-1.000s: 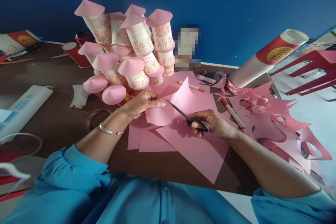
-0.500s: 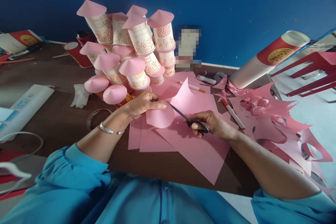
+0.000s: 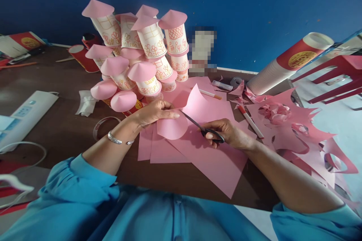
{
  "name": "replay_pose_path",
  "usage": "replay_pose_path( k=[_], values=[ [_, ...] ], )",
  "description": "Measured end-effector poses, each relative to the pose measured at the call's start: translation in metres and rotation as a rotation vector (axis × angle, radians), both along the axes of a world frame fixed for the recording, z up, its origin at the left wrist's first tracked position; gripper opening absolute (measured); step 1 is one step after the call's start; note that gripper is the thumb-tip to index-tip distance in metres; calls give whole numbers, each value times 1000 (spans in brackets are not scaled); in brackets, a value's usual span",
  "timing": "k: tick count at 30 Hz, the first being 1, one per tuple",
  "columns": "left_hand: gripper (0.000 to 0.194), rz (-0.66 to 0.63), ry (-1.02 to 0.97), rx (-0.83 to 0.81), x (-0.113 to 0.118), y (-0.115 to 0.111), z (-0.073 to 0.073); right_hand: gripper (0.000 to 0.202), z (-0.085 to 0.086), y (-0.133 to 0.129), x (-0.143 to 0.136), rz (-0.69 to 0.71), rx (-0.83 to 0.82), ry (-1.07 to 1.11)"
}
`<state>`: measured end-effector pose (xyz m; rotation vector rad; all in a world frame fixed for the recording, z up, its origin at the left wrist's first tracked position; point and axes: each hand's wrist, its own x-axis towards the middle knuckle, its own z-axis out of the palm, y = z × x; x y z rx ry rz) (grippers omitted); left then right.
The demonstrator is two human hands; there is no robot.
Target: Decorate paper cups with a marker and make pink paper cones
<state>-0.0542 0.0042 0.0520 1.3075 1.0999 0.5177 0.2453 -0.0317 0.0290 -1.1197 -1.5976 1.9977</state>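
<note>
My left hand (image 3: 155,113) pinches a piece of pink paper (image 3: 172,126) with a rounded lower edge, thumb on top. In my right hand (image 3: 226,133) are black-handled scissors (image 3: 195,121), fingers wrapped round the handles. The blades look nearly closed, and their tips touch the paper beside my left thumb. A pointed pink flap (image 3: 195,98) curls up behind the blades. Under both hands lie several overlapping pink sheets (image 3: 217,169) on the dark table (image 3: 127,173).
Stacked paper cups (image 3: 154,41) with pink cone tops stand behind my left hand. Pink offcuts (image 3: 291,131) lie at the right, near a leaning stack of cups (image 3: 279,71). A marker (image 3: 251,122), a tape ring (image 3: 104,124) and a power strip (image 3: 31,115) also lie about.
The pointed pink flap has shifted slightly left and leans over more. Both hands and the scissors have barely moved.
</note>
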Motion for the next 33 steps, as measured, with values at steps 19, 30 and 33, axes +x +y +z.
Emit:
replay_pose_path(
  k=[19, 30, 33],
  values=[
    [41, 54, -18, 18, 2, -1, 3, 68, -2, -1, -2, -18, -6, 12],
    [39, 147, -107, 9, 1, -1, -2, 62, 5, -2, -1, -52, -18, 68],
    [37, 137, -108, 5, 1, -1, -2, 61, 6, -2, -2, -55, -12, 49]
  ],
)
